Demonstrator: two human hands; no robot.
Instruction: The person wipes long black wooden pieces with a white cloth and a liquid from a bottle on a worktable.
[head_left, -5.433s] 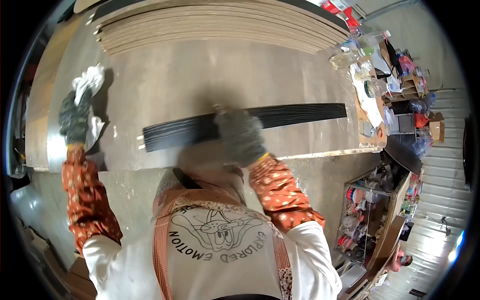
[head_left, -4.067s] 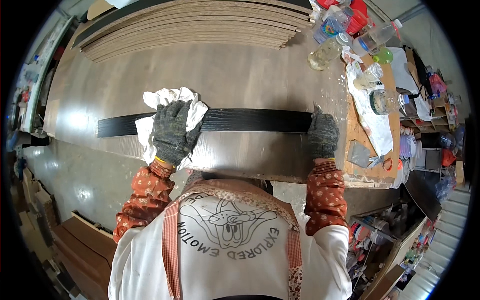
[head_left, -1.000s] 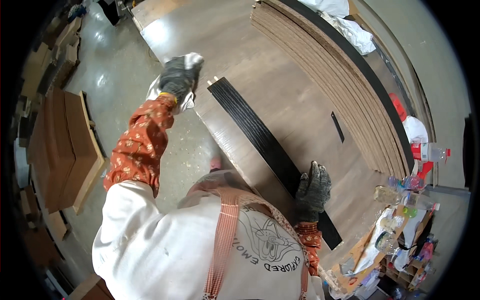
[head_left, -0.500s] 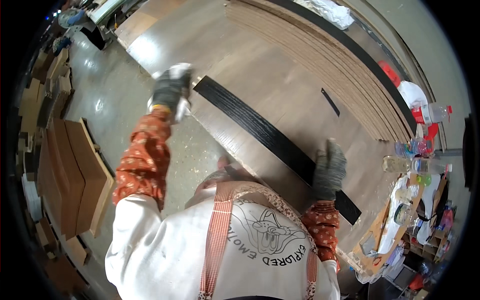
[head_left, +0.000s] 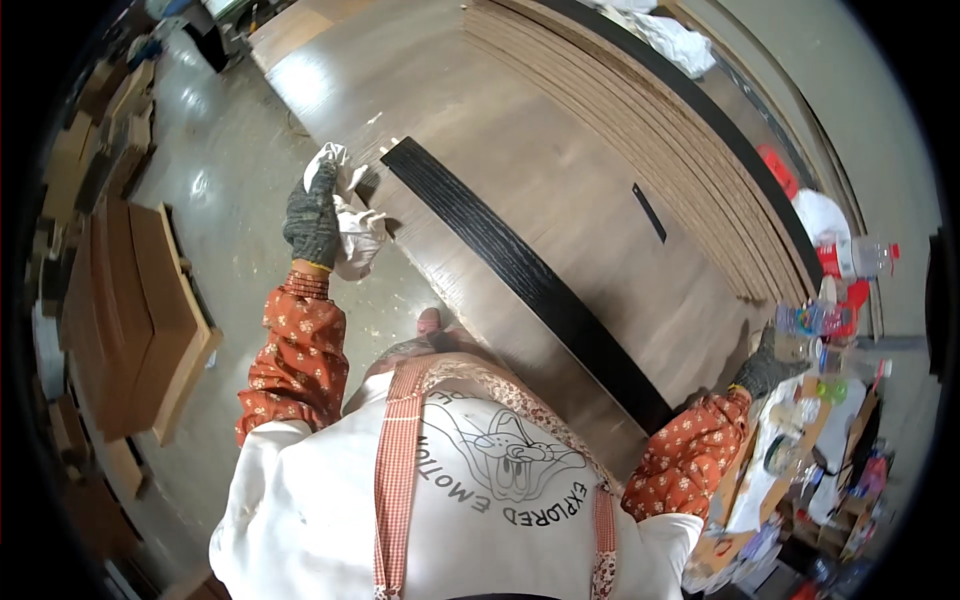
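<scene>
- While the left hand (head_left: 312, 222), in a dark grey knitted glove, is at the left of the frame, its fingers are closed around a crumpled white cloth (head_left: 360, 240), which hangs loosely at the edge of the table.
- The right hand (head_left: 764, 370), in a glove of the same kind, is at the right of the frame, beside a clear bottle (head_left: 797, 348); I cannot tell whether it grasps this bottle or only reaches to it.
- The black strip (head_left: 520, 275), with a wood-grain surface, lies on the table (head_left: 470, 120) diagonally, from the upper centre of the frame to the lower right of centre. Neither hand is on it.
- At its upper-left end, pale pegs (head_left: 388, 149) stick out; its lower-right end is near the orange flowered sleeve (head_left: 690, 450) of the right arm.
- A small black piece (head_left: 649, 213) lies right of centre, between the strip and a stack of boards (head_left: 620, 130), which curves along the upper right of the frame.
- Farther to the right, near the bottle, there are a green bottle (head_left: 832, 389) and a red-capped bottle (head_left: 868, 259).
- At the left of the frame, brown panels (head_left: 125, 310) stand on the floor (head_left: 215, 190).
</scene>
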